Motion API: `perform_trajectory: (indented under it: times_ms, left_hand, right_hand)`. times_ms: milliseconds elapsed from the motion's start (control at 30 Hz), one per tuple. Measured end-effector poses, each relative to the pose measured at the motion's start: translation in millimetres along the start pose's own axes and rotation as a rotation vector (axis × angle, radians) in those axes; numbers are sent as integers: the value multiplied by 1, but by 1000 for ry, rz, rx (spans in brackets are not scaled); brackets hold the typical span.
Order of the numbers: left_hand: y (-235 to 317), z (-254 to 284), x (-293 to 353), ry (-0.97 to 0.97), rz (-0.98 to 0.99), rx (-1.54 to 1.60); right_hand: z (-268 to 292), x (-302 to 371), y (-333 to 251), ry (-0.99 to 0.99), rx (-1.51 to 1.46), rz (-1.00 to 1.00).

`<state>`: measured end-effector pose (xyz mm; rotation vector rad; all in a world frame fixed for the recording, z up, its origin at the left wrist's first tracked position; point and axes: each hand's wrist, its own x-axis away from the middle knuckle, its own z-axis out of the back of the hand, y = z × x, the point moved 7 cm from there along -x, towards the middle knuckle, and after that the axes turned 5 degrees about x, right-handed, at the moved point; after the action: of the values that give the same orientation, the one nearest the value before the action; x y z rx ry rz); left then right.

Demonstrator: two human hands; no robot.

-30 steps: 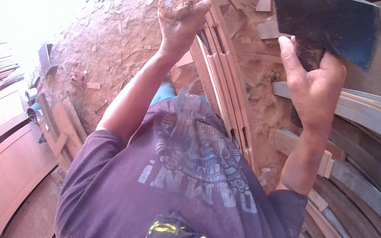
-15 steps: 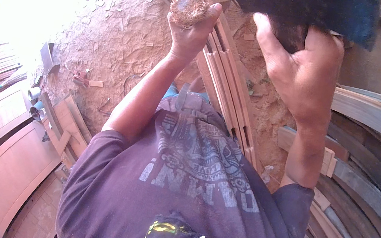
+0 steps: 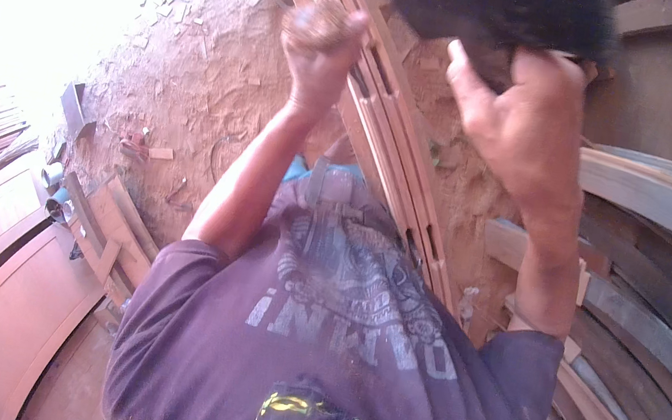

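Note:
My left hand, blurred by motion, is closed around a round wad of brown fibre. It is held up above long grooved wooden pieces that run diagonally in front of me. My right hand is raised to the right of them, its fingers wrapped under a broad black object with a dark grip-like part. The object's kind is not clear, and its far side leaves the top of the view. A few mortise slots show in the grooved pieces.
Sandy ground with wood scraps spreads to the left. Flat wooden panels lie at lower left, beside small cans and short boards. Stacked planks line the right side.
My left hand and the fibre wad have shifted slightly left and down. The black object in my right hand has moved left and tilted.

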<state>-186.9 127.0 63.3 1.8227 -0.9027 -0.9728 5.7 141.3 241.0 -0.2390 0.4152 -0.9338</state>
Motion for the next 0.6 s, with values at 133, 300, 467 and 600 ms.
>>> perform_trajectory:
  times_ms: [133,300,467,600]
  left_hand:
    - [8,9,-3,59,24,52]
    - [9,3,5,93,131,99]
    - [5,2,8,102,21,59]
    - [13,-8,24,99,-158,-127]
  right_hand:
    - [5,9,13,51,-127,-79]
    - [-10,22,17,55,-170,-106]
    - [1,9,-6,109,-180,16]
    - [-1,5,-49,99,59,202]
